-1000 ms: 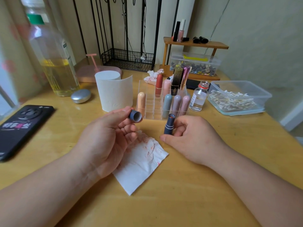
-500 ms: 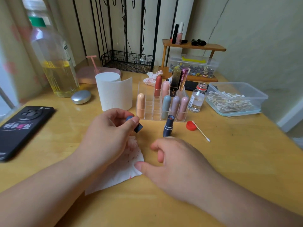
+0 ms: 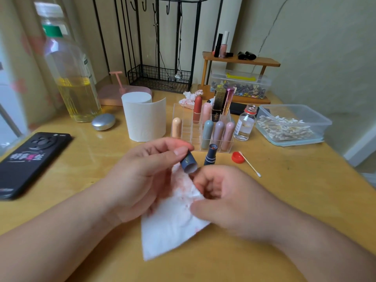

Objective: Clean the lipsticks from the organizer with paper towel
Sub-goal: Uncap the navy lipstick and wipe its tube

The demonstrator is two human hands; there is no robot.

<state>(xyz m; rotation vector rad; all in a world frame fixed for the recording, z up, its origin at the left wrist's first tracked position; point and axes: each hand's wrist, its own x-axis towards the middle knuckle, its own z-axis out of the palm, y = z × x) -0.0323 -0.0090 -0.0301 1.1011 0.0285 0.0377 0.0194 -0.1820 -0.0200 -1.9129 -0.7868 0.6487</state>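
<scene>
Left hand (image 3: 142, 180) pinches cap (image 3: 188, 164), open end down. Right hand (image 3: 227, 198) curls onto stained towel (image 3: 173, 220). Uncapped lipstick (image 3: 211, 154) upright before organizer (image 3: 191, 129).

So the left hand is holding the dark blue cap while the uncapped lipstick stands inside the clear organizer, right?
Not quite. In the head view the left hand does hold the dark blue cap, but the uncapped lipstick stands on the table just in front of the clear organizer, not inside it.
</scene>
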